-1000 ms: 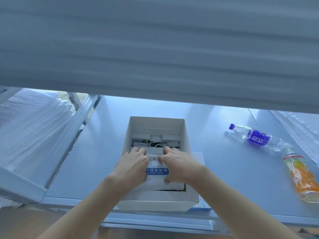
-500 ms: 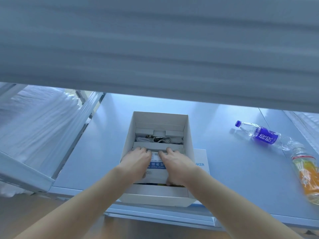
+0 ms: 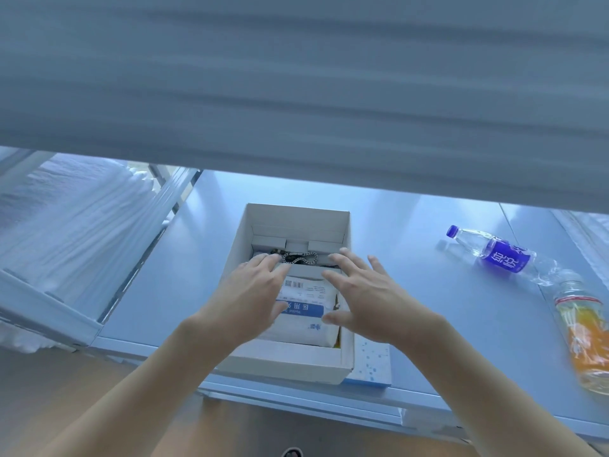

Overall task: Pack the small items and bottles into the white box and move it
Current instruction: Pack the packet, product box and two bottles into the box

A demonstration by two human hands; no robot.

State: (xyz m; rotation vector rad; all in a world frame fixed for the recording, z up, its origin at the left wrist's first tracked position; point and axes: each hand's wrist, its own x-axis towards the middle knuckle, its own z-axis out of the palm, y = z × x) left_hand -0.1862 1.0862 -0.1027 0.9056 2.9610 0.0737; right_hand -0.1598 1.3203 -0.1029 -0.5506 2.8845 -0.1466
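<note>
The open white box [image 3: 283,366] stands at the near edge of the pale blue table [image 3: 445,311]. Inside lies a white packet with a blue label [image 3: 304,306], and behind it a metal chain [image 3: 300,257] beside small white cartons. My left hand [image 3: 245,298] hovers over the box's left side with straight fingers. My right hand [image 3: 369,293] is spread above the right wall, holding nothing. To the right a clear bottle with a purple label [image 3: 494,255] lies on its side, and a bottle of orange drink [image 3: 585,334] lies nearer the table's right edge.
A pale patterned flat box [image 3: 372,364] pokes out beneath the white box at its right. A broad grey overhang [image 3: 296,94] fills the upper view. White bedding on a metal frame [image 3: 66,232] adjoins the table's left side. Brown floor [image 3: 66,400] lies below.
Both hands have lifted off the packet and spread apart, fingers straightening; the right one has drifted right over the box wall. The packet now shows between them.
</note>
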